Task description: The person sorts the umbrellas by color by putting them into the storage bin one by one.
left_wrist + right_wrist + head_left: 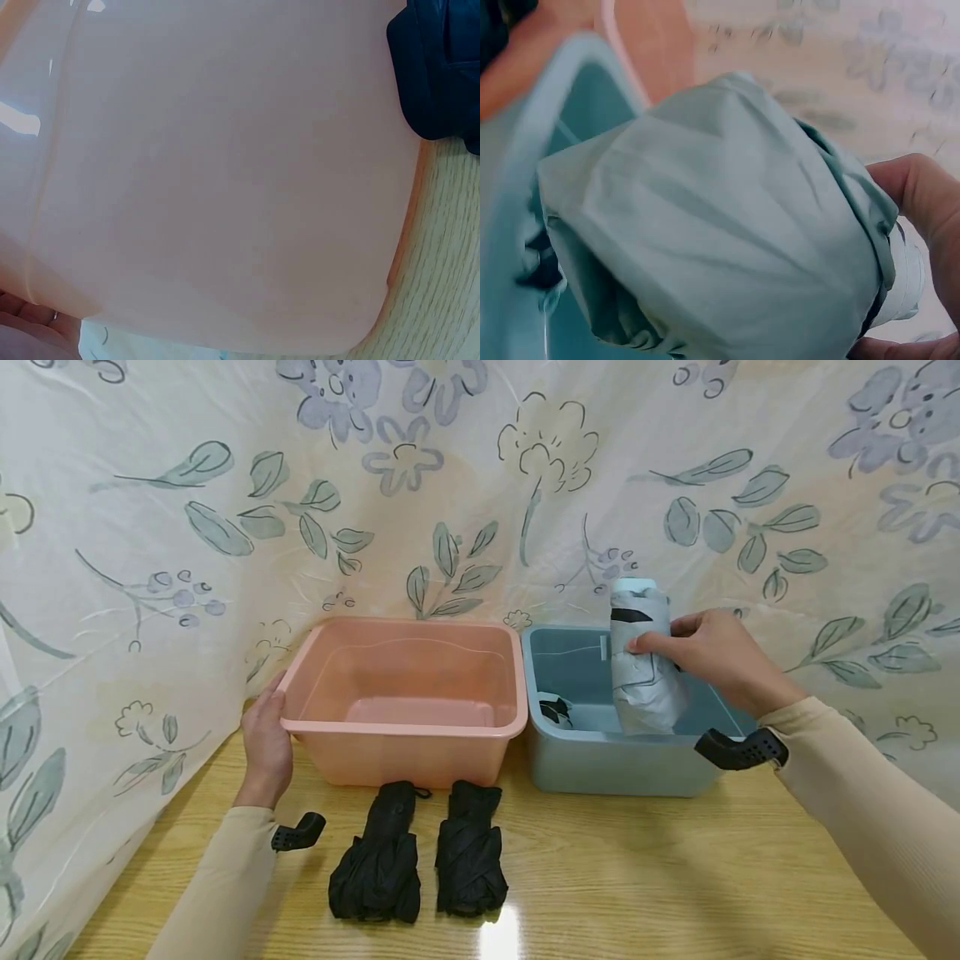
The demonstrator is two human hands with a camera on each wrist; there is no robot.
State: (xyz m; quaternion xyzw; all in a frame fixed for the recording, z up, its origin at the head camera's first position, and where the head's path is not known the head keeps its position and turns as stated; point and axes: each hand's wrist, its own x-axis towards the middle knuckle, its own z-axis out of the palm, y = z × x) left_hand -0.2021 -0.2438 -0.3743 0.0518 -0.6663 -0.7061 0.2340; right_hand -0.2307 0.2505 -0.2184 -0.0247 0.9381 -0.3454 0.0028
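My right hand [720,656] grips a folded light grey-blue umbrella [648,697] with a dark band, thumb in front and fingers behind. It stands nearly upright, with its lower end over the blue tub [622,768]. In the right wrist view the folded cloth of the umbrella [720,217] fills the middle. At the left end of a pink tub [397,756], my left hand [267,743] holds the side under the rim. The left wrist view shows the tub's wall [247,187] and part of the fingers [37,313]; the rest of the hand is hidden.
Two folded black umbrellas [378,860] [472,852] lie side by side on the wooden table [615,877], before the pink tub. Another black-and-light folded item [555,710] lies inside the blue tub. A flowered cloth [465,485] hangs behind both tubs.
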